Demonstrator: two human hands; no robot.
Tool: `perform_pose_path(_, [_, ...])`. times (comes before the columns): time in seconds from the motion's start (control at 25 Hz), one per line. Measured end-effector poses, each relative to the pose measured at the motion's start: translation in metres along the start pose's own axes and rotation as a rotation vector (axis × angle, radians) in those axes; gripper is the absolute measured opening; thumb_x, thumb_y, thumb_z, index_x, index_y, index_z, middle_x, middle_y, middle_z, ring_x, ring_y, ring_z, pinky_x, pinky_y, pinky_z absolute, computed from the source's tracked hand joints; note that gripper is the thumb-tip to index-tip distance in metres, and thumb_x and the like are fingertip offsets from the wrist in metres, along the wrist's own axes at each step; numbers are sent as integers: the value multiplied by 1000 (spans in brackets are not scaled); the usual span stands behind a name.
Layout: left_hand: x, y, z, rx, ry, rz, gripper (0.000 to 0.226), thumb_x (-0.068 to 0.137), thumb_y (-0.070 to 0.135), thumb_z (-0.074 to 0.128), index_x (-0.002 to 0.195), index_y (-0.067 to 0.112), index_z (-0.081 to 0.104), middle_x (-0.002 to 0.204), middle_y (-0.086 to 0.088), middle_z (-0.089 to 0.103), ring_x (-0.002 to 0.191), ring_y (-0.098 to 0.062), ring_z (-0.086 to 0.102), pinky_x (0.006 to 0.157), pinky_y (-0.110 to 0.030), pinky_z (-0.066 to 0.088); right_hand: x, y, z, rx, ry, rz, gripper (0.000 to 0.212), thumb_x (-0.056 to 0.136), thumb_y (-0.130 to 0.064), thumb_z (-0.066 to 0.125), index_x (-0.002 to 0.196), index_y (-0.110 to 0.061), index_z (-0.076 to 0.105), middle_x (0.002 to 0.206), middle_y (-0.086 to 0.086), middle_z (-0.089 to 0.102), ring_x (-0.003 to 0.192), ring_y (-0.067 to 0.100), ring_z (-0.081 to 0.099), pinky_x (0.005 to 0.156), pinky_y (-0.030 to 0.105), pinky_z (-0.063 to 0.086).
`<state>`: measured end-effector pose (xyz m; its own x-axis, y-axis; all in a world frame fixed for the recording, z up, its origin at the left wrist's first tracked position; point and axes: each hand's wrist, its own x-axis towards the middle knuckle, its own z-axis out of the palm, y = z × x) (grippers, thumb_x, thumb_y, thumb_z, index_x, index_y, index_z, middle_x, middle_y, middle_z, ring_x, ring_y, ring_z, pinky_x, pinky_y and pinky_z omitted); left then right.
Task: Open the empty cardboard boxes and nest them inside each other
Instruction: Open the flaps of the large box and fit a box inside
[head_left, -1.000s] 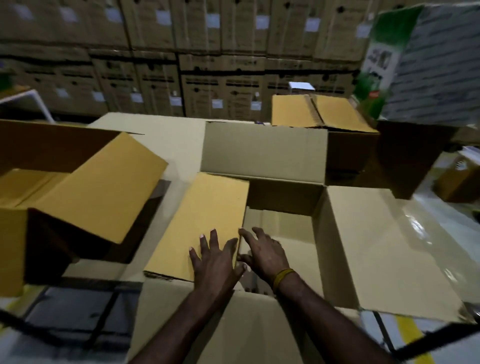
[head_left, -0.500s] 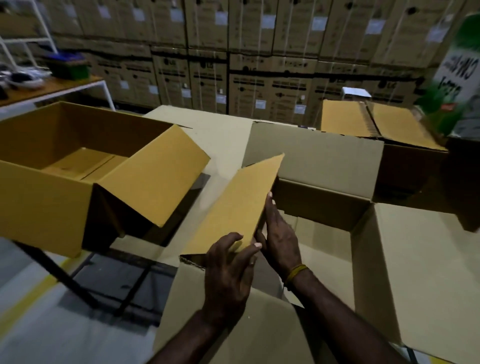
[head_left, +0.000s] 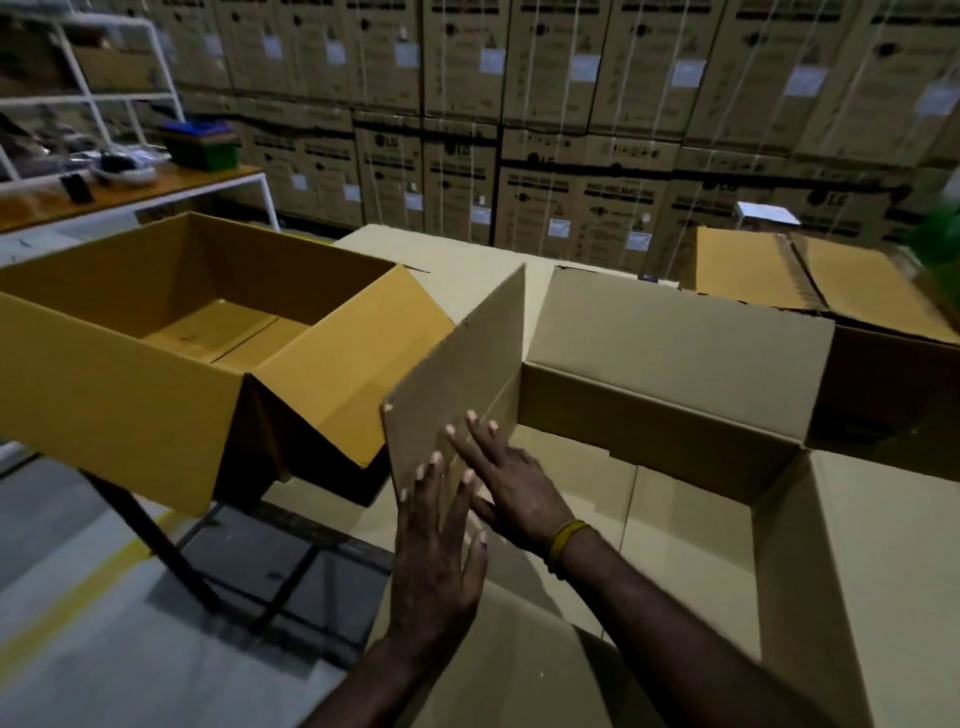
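Head view is giving me three loose cardboard boxes to count, and I am seeing both of my hands working at the nearest one. I am looking down into the large box (head_left: 691, 519), which is sitting open right in front of me with four flaps showing: the far flap (head_left: 675, 353) is leaning away from me, the right flap (head_left: 872, 582) is lying outward, the near flap (head_left: 509, 660) is running under my forearms, and the left flap (head_left: 457, 379) is standing nearly upright. My left hand (head_left: 436, 551) is lying flat and open, fingers spread, against the lower part of that left flap, gripping nothing. My right hand (head_left: 514, 483) is also stretched open, fingertips pressing on the same flap just above the left hand, with a yellow band (head_left: 566, 538) sitting on its wrist. The yellow box (head_left: 171, 358) is standing open at the left, its near corner overhanging a dark table frame (head_left: 156, 540), and its left side is getting cut off by the picture's edge. The third box (head_left: 810, 280) is sitting closed behind the large box's far right corner, partly hidden. Behind everything a wall of stacked cartons (head_left: 571, 130) is filling the background, too many and too dim for me to count, their printing mostly unreadable.
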<state>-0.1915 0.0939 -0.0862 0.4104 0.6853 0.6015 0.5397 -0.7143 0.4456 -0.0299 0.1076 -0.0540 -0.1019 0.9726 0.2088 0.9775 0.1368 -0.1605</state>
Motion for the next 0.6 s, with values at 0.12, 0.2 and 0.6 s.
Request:
perform_pose_path(0.12, [-8,-16,5,107,-81,-94,76,93,39,45,159,24,9,166,-10,5,152,-33,6,120,-49,13,5,0,15,-30,-218,-33,94,95,-32,61,153,-43,-12,164,-5,-17,152,31,1,114,55,28])
perform_pose_path(0.2, [-13,-23,8,130,-120,-167,74,94,44,41,158,25,11,166,-10,4,152,-34,4,119,-51,13,7,-2,22,-7,-290,-23,92,95,-30,60,154,-43,-10,164,-7,-17,152,30,-2,116,56,24])
perform_pose_path(0.6, [-20,-38,7,21,-305,-260,71,92,72,22,154,39,19,165,7,-1,152,-19,-10,116,-46,23,0,-15,22,198,-294,158,80,94,-29,62,152,-47,10,165,-11,-8,147,28,25,110,51,36])
